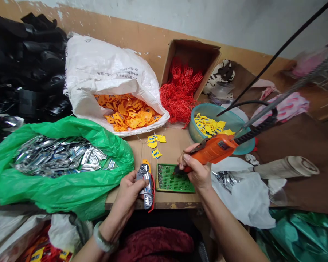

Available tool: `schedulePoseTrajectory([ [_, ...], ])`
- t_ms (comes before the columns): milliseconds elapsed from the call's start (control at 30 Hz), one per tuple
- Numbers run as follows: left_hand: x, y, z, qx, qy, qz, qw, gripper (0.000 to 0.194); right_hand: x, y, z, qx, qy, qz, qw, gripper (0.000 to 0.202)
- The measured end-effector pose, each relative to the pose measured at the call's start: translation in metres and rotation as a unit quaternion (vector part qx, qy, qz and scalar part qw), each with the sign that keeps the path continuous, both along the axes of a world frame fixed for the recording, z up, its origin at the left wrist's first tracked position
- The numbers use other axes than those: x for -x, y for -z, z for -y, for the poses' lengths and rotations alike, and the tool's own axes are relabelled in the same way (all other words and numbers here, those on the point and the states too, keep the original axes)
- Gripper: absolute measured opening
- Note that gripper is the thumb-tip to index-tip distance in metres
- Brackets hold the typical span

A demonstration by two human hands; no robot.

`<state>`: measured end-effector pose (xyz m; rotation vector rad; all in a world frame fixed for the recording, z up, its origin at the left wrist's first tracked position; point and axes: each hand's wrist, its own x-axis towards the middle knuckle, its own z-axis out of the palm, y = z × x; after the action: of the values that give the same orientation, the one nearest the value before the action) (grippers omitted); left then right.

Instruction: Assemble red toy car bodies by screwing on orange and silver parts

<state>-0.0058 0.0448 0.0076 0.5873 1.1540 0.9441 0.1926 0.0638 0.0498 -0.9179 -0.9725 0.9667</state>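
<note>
Close to the table's front edge, my left hand point(131, 191) is closed round a small grey plastic assembly point(147, 199) with an orange-yellow top and a red strip along its right side. My right hand point(196, 168) grips an orange electric screwdriver point(213, 150) slanting down to the left. The driver's dark tip is over a green screw tray point(177, 183) with a grid of small holes. Tiny screws lie in that tray, mostly along its left side. Several yellow pieces point(156, 153) with blue labels lie just behind it.
A green bag point(120, 153) of shiny parts lies left. Behind are a white sack point(104, 62) of orange pieces, a cardboard box point(207, 47) of red frames and a teal bowl point(194, 125) of yellow pieces. A black cable point(278, 54) and a spring point(295, 85) run up right from the driver.
</note>
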Motion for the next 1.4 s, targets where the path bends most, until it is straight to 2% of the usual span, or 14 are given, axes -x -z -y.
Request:
schedulePoseTrajectory([
  [300, -0.001, 0.001, -0.001, -0.006, 0.0, -0.01, 1.0, 0.018, 0.0, 0.001, 0.014, 0.0, 0.003, 0.0, 1.0, 0.018],
  [467, -0.001, -0.001, 0.0, -0.006, 0.002, -0.009, 1.0, 0.019, 0.004, 0.005, 0.017, -0.006, -0.027, -0.019, 0.999, 0.018],
  [1067, -0.002, -0.006, 0.0, 0.006, -0.01, -0.003, 1.0, 0.023, 0.005, 0.02, 0.018, 0.007, -0.04, 0.02, 0.999, 0.018],
  [1200, -0.002, -0.005, 0.0, 0.003, -0.007, -0.008, 1.0, 0.022, 0.008, 0.008, 0.016, 0.003, -0.038, 0.0, 0.999, 0.02],
  [1300, -0.002, -0.005, 0.0, 0.004, -0.003, -0.002, 1.0, 0.02, 0.014, -0.014, 0.014, -0.013, -0.032, -0.03, 0.999, 0.02],
  [1400, -0.003, -0.005, -0.001, 0.005, -0.004, 0.002, 1.0, 0.02, 0.024, -0.037, 0.013, -0.033, -0.055, -0.057, 0.996, 0.018],
])
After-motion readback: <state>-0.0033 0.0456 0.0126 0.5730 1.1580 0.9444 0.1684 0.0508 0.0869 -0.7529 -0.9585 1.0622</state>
